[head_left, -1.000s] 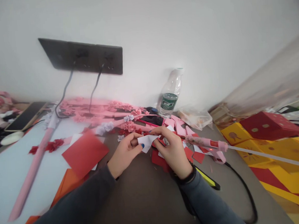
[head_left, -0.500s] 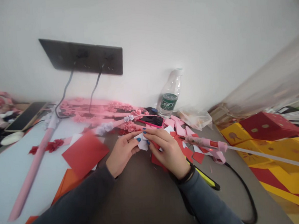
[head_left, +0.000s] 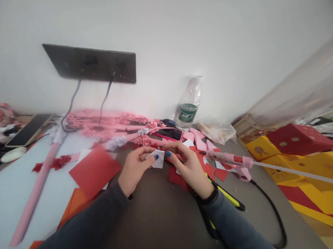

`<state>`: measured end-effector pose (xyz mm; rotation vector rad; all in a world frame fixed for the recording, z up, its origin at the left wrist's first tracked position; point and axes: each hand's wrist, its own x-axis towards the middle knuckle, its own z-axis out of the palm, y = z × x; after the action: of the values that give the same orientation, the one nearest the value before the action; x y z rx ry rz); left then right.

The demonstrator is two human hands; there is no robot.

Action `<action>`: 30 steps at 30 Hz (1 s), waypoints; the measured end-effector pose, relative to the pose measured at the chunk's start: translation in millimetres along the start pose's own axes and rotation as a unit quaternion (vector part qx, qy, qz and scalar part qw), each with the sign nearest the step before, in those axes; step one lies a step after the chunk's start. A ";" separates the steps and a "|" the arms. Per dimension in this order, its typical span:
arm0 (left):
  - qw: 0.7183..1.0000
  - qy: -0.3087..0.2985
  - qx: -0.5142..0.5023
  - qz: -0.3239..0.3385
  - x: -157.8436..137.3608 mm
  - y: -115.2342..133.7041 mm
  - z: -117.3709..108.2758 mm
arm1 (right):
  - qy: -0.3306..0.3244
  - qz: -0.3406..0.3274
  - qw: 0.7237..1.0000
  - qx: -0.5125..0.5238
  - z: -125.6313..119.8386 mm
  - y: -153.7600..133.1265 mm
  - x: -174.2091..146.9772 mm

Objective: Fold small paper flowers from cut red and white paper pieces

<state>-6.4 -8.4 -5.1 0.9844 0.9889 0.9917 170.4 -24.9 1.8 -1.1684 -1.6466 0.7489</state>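
A small folded piece of white paper (head_left: 158, 160) is held up over the grey table, between my two hands. My left hand (head_left: 136, 165) pinches it with the thumb on its near face and the fingers behind. At its right edge, my right hand (head_left: 187, 164) has thumb and index finger closed on or against the paper; the exact contact is hard to make out. Red paper pieces (head_left: 179, 178) lie under my right hand, beside a yellow-and-black tool (head_left: 230, 197) partly hidden by the wrist. A red paper square (head_left: 94, 170) lies left of my left hand.
A pink glue gun (head_left: 227, 157) with a long glue stick and black cord lies on the right. Behind stand a water bottle (head_left: 187, 112) and pink paper flower stems (head_left: 112, 122). A pink rolled tube (head_left: 36, 192) lies left; yellow and red boxes (head_left: 298, 161) are at far right.
My right fingers have moved off the front of the white paper to its right edge, uncovering more of it. The left thumb now lies across its face.
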 end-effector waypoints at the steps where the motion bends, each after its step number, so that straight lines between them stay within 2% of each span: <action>1: 1.000 -0.005 0.012 0.004 -0.4 0.7 0.1 | -0.005 0.017 1.000 0.005 0.5 0.7 0.3; 7: 0.999 -0.035 0.027 0.017 -1.5 0.0 0.6 | -0.023 0.043 0.997 0.051 0.5 3.5 3.0; 15: 0.999 -0.010 0.038 0.037 1.9 -3.3 -3.8 | -0.037 0.063 0.995 0.072 3.7 1.4 0.8; 19: 0.998 -0.001 0.024 0.050 2.4 -3.8 -2.7 | -0.024 0.082 0.995 0.051 9.2 5.1 -1.9; 22: 0.998 -0.016 0.004 0.056 1.8 -3.9 -0.3 | -0.032 0.094 0.995 0.030 10.2 7.5 -2.3; 30: 0.996 -0.031 0.027 0.075 2.0 -4.6 0.1 | -0.063 0.073 0.995 0.003 6.7 1.1 -2.2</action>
<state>-4.8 -7.6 -9.9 1.1404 0.9044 1.0560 164.8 -26.3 -2.3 -1.2703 -1.6731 0.9365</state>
